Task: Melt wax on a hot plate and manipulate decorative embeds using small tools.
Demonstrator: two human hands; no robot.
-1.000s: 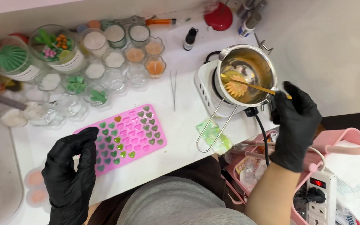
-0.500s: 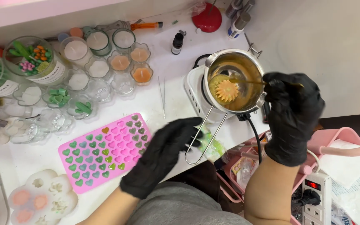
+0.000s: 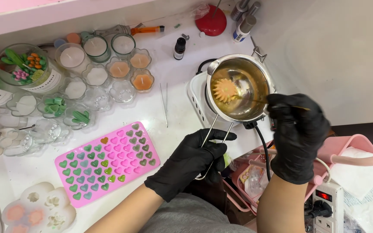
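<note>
White worktop — left hand (image 3: 191, 160) now closed on pot handle (image 3: 214, 138); right hand (image 3: 296, 129) still pinching stick (image 3: 296, 107).

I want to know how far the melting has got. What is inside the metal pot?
In the metal pot an orange flower-shaped wax piece sits in amber liquid. The right hand holds a thin stick reaching in. Its tip under the liquid is hard to make out.

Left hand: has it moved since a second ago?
Yes. The left hand went from the pink heart mould's left end, across it to the right, and now grips the wire handle of the melting pot.
</note>
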